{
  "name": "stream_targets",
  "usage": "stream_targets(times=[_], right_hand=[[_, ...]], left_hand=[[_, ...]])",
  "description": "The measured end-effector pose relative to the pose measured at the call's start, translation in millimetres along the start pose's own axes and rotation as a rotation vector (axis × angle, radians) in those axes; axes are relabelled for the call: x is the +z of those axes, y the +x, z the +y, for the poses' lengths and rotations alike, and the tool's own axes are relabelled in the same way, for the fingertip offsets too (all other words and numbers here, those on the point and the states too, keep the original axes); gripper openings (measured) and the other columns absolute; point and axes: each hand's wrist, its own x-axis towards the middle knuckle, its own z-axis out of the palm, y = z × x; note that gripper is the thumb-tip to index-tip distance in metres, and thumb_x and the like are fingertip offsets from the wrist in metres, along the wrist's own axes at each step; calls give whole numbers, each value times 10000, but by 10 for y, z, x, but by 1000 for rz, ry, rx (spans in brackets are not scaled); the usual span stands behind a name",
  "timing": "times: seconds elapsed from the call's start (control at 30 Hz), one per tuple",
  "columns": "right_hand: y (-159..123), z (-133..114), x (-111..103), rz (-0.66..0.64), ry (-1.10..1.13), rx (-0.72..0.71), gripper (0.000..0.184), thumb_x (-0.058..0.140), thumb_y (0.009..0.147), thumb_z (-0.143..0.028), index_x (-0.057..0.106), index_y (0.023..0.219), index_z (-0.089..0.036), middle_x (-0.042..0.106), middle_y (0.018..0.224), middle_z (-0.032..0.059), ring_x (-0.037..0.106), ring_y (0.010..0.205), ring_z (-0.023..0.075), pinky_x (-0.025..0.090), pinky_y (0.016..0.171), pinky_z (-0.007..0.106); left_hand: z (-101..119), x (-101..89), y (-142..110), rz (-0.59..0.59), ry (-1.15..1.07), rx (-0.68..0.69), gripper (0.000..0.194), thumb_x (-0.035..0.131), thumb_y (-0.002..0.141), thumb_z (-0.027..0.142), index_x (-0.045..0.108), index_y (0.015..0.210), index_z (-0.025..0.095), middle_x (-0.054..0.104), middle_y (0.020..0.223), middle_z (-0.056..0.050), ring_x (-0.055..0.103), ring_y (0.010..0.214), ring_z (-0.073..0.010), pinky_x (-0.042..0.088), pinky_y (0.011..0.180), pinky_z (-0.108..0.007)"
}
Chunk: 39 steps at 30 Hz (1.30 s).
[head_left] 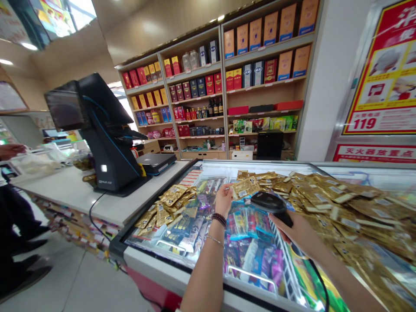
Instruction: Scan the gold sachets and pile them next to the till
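My left hand (pixel 223 200) is closed on a small gold packet (pixel 245 187), held above the glass lid of a chest freezer (pixel 182 249). A beaded bracelet and a thin bangle sit on that wrist. My right hand (pixel 294 232) grips a black handheld barcode scanner (pixel 271 204), its head turned toward the packet and its cable trailing down my forearm. A large heap of the same gold packets (pixel 341 203) covers the freezer lid to the right. A smaller pile of gold packets (pixel 167 203) lies to the left.
A black checkout terminal (pixel 104 130) stands on the white counter (pixel 71 190) at left. Another person's hand (pixel 11 151) and dark legs show at the far left. Shelves of boxed goods (pixel 227 82) line the back wall. A red poster (pixel 386 73) hangs at right.
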Motion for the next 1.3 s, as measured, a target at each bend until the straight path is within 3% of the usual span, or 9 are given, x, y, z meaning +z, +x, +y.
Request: stream_targets(times=[0.2,0.3,0.43,0.53,0.73,0.87,1.07,1.2,1.3], right_hand=[[58,65,40,-14,147,-9,517,651,793,-697,545,557,-250,525,382,1,477,369,152,410,498,316],[165,43,146,-31,337,22,528,685,778,-694,554,546,-238,510,386,-2,449,349,131,374,432,290],[350,-108,395,-32,605,98,510,823,625,-668,579,584,-222,519,461,-21,429,337,103,331,350,258],[448,-302,617,-42,759,194,486,909,522,-574,627,692,-217,547,515,-37,422,342,93,342,319,243],[625,-628,1098,-78,899,233,416,915,580,-440,653,792,-196,589,568,-25,479,402,97,370,327,212],[730,-753,1411,-95,975,225,380,895,602,-409,664,799,-180,583,564,-21,488,408,101,387,335,214],[758,-705,1601,-108,953,307,362,884,621,-425,664,793,-195,569,540,-29,478,393,105,380,332,223],[745,-586,1526,-72,929,294,370,885,623,-451,617,728,-218,579,545,-19,476,395,113,383,325,238],[718,-567,1425,-38,896,282,398,879,612,-475,580,701,-228,569,539,-19,474,392,121,392,324,251]], left_hand=[[5,-16,-30,30,20,9,274,754,824,316,635,1018,164,743,766,-38,730,698,-174,594,701,-296],[9,-161,-70,71,61,27,291,729,842,312,626,1078,178,717,751,-16,700,661,-152,576,657,-265],[109,-588,-150,191,213,106,299,666,865,255,638,1157,198,702,768,-8,679,673,-149,559,642,-254],[279,-988,-237,329,388,181,212,626,873,224,717,1061,190,746,891,-59,711,823,-189,586,770,-313],[659,-1699,-462,555,635,309,324,583,863,160,756,1136,182,765,1074,-118,708,980,-241,543,977,-432],[795,-1998,-610,665,864,419,396,562,835,93,729,1186,170,711,1216,-144,651,1150,-265,472,1086,-456],[794,-2039,-671,672,1289,325,420,686,822,173,685,1242,186,562,1435,-173,468,1376,-361,351,1170,-550],[785,-1925,-597,657,1477,264,418,694,857,256,670,1274,229,484,1538,-169,386,1431,-405,306,1170,-587],[802,-1878,-574,615,1547,254,325,659,890,267,695,1212,245,560,1457,-139,438,1379,-375,334,1148,-555]])
